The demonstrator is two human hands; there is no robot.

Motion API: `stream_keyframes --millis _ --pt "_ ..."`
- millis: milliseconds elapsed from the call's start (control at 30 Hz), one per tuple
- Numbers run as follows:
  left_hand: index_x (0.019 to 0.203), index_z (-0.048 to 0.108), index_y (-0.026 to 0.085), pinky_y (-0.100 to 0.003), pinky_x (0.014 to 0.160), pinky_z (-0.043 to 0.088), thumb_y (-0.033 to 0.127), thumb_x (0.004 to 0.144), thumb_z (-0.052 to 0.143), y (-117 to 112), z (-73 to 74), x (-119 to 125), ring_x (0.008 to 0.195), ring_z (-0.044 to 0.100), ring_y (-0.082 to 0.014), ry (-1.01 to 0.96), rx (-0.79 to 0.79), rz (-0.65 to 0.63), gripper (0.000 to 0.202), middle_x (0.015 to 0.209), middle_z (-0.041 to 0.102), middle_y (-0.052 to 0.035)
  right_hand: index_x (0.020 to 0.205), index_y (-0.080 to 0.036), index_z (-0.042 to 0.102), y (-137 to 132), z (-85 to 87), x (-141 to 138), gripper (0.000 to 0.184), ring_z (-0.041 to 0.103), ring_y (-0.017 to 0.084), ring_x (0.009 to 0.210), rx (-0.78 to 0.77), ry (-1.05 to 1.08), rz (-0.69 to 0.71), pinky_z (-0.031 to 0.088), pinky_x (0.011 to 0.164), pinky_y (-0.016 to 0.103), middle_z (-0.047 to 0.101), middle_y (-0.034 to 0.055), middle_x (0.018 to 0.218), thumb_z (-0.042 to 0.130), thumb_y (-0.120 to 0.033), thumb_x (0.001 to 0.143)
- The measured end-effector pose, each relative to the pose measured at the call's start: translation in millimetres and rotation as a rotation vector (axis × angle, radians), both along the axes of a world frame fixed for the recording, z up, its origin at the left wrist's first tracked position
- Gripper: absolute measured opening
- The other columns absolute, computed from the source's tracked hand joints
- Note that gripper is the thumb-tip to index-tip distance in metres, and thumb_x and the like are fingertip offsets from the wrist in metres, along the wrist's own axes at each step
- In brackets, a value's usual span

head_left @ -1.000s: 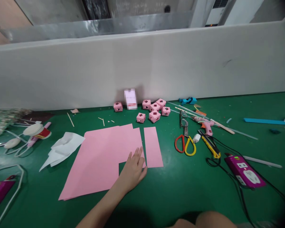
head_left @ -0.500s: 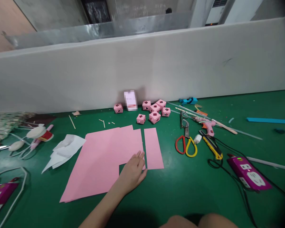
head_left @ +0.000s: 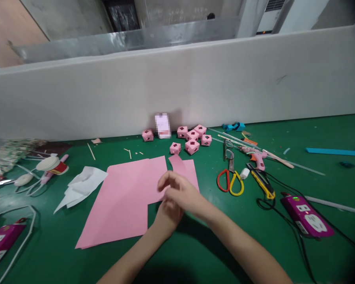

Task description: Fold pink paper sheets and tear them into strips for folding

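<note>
A large pink paper sheet point(head_left: 121, 201) lies on the green mat point(head_left: 225, 236), with a cut pink strip point(head_left: 193, 170) beside its right edge. My right hand point(head_left: 182, 192) reaches in from the lower right, fingers curled in a pinch at the sheet's right edge. There a piece of pink paper point(head_left: 176, 161) curls up off the mat. My left hand point(head_left: 165, 217) lies just beneath the right one at the notch in the sheet, its fingers covered. Several small pink paper cubes point(head_left: 192, 145) sit behind, near the white board.
Right of the paper lie red-and-yellow scissors point(head_left: 230, 180), a pink glue gun point(head_left: 256, 156), a yellow utility knife point(head_left: 263, 181) and a purple power strip point(head_left: 307, 215) with cables. Crumpled white paper point(head_left: 79, 183) and another power strip point(head_left: 2, 240) are left. A white board point(head_left: 177, 86) walls the back.
My right hand has come into view and closed over the left at the sheet's right edge. A piece of pink paper there now curls upward. The left hand stayed about where it was.
</note>
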State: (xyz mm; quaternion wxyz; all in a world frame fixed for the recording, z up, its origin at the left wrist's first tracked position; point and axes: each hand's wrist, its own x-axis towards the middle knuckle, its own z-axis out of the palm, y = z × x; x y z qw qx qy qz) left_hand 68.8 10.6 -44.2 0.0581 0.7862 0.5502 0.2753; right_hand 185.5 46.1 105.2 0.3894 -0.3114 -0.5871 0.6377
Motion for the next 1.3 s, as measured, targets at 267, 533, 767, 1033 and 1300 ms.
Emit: stream_keyframes --millis 267,533,767,1033,1300 --pt "0.103 0.059 0.014 -0.044 0.091 0.058 0.019 0.097 0.049 -9.3 12.6 34.6 0.114 0.066 -0.0291 0.272 0.304 -0.178 0.013 0.118 0.071 -0.0157 0.097 -0.015 0.061 91.0 -92.3 48.4 0.019 0.055 0.028 0.103 0.267 -0.84 -0.492 0.043 0.092 0.042 0.063 0.0148 0.105 0.051 -0.013 0.081" --pt "0.133 0.05 0.013 -0.06 0.105 0.042 0.043 0.098 0.048 -10.4 20.9 18.3 0.14 0.04 -0.0385 0.275 0.149 -0.048 0.046 0.15 0.046 -0.0196 0.12 -0.017 0.063 100.8 -118.6 67.6 0.046 0.046 0.036 0.111 0.382 -1.145 -0.584 0.038 0.089 0.046 0.053 0.0188 0.121 0.069 -0.043 0.082" --pt "0.141 0.044 0.013 -0.055 0.108 0.042 0.055 0.095 0.048 -13.7 16.3 15.8 0.135 0.049 -0.0334 0.231 0.072 -0.142 0.062 0.145 0.052 -0.0196 0.125 -0.02 0.059 103.4 -124.5 67.2 0.059 0.045 0.034 0.11 0.549 -1.2 -0.538 0.037 0.087 0.043 0.052 0.0155 0.125 0.067 -0.059 0.082" --pt "0.135 0.047 0.012 -0.051 0.107 0.047 0.039 0.097 0.049 -16.5 27.9 19.4 0.132 0.053 -0.0299 0.186 0.041 -0.295 0.047 0.142 0.055 -0.0184 0.113 -0.018 0.06 105.5 -126.5 67.0 0.048 0.047 0.032 0.105 0.624 -1.189 -0.502 0.037 0.083 0.041 0.057 0.0139 0.119 0.059 -0.059 0.087" --pt "0.137 0.045 0.011 -0.052 0.107 0.047 0.036 0.098 0.048 -15.7 22.4 19.0 0.129 0.055 -0.0314 0.181 0.062 -0.302 0.047 0.136 0.061 -0.0168 0.111 -0.017 0.058 108.6 -125.1 62.7 0.036 0.048 0.033 0.106 0.541 -1.021 -0.523 0.038 0.089 0.046 0.062 0.0138 0.111 0.06 -0.041 0.085"
